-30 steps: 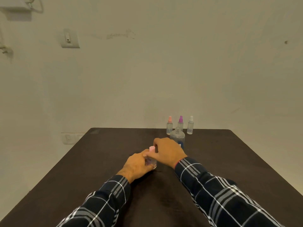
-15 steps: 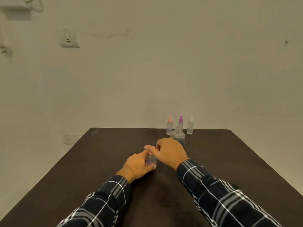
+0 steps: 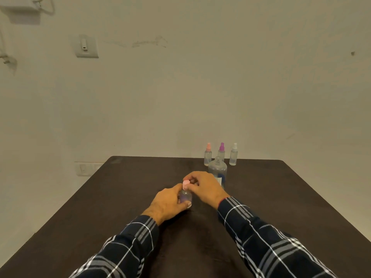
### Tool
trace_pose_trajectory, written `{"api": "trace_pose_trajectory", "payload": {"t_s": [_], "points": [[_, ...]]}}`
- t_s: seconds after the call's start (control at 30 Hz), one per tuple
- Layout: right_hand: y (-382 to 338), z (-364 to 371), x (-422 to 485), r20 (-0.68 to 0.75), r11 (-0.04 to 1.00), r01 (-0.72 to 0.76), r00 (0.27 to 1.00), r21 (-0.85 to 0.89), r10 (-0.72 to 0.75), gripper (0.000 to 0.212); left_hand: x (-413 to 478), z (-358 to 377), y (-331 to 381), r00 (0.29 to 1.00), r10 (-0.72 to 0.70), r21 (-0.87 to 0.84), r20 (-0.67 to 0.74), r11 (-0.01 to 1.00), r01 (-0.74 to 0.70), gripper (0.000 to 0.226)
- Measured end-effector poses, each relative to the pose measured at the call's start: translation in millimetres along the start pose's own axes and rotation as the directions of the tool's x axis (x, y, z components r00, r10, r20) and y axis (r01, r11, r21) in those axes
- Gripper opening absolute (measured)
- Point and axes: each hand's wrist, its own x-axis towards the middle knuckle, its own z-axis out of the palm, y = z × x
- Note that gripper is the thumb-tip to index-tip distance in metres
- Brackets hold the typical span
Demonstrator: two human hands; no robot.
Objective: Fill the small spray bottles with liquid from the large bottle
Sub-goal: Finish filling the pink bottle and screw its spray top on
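Fingers of left hand (image 3: pixel 167 201) gripping spray bottle (image 3: pixel 185 197), right hand (image 3: pixel 204 187) pinching pink cap (image 3: pixel 186 184)

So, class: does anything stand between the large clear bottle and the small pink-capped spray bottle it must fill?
Yes: the right hand, pinching the pink cap of the small spray bottle, lies in front of the large clear bottle.
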Motion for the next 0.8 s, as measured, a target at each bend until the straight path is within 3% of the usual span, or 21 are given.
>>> {"api": "trace_pose_trajectory", "payload": {"t_s": [0.2,0.3,0.37,0.47,0.53,0.57,0.67,0.8], "points": [[-6,6,-4,-0.055,0.997,-0.069,0.996,-0.040,0.067,0.018,-2,2,4,1.000,-0.018,0.005,-0.013,1.000,0.018,0.057],[-5,14,-15,-0.086,0.995,-0.068,0.994,-0.073,0.062,0.027,-3,1,5,1.000,-0.007,-0.001,-0.018,1.000,0.007,0.056],[5,18,-31,-0.176,0.995,-0.098,0.980,-0.003,0.096,0.033,-5,1,6,1.000,-0.003,-0.010,-0.028,1.000,0.003,0.059],[24,15,-54,-0.493,0.963,-0.180,0.831,0.200,0.258,0.034,-6,1,6,1.000,-0.008,0.001,-0.024,1.000,0.008,0.062],[36,7,-55,-0.630,0.938,-0.215,0.697,0.273,0.343,0.051,-5,0,7,1.000,-0.007,0.015,-0.010,1.000,0.007,0.062],[42,3,-51,-0.648,0.931,-0.229,0.669,0.285,0.364,0.065,-5,0,6,1.000,-0.005,0.020,-0.002,1.000,0.006,0.063],[49,-8,-35,-0.525,0.892,-0.213,0.744,0.399,0.413,0.103,-5,1,4,1.000,-0.006,0.017,0.006,1.000,0.006,0.066],[51,-17,-13,-0.409,0.865,-0.091,0.854,0.493,0.322,0.108,0,0,4,0.999,0.017,0.038,-0.030,0.999,-0.016,0.070]]}}
